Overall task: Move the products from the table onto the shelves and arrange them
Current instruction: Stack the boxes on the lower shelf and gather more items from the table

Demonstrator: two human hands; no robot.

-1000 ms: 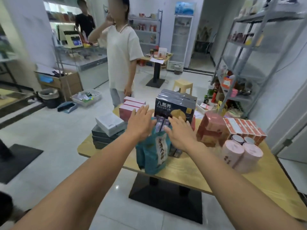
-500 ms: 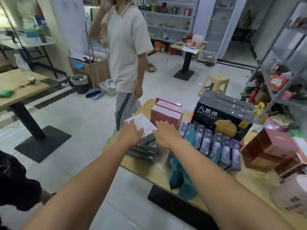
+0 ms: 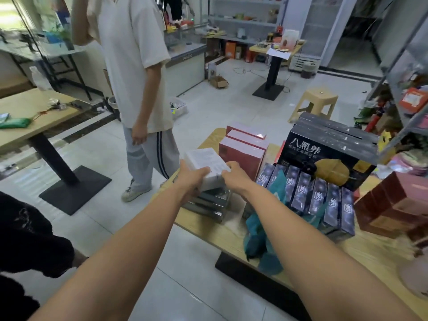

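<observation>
A white box point(image 3: 203, 159) lies on top of a stack of dark grey boxes point(image 3: 209, 203) at the left end of the wooden table point(image 3: 222, 230). My left hand point(image 3: 192, 179) grips the white box at its near left side. My right hand point(image 3: 235, 176) holds its near right corner. Beside the stack stand pink-red boxes point(image 3: 243, 147), a row of several dark purple cartons point(image 3: 312, 193), a teal bag point(image 3: 259, 232), a large black box point(image 3: 328, 156) and brown-red boxes point(image 3: 393, 205).
A person in a cream shirt point(image 3: 136, 66) stands just beyond the table's left end. A grey metal shelf point(image 3: 407, 93) with goods rises at the right. Another wooden table point(image 3: 34, 112) is at the left, a yellow stool point(image 3: 315, 100) behind.
Both hands moved left from the teal bag and purple cartons to the white box on the grey stack and took hold of it. The view swung left.
</observation>
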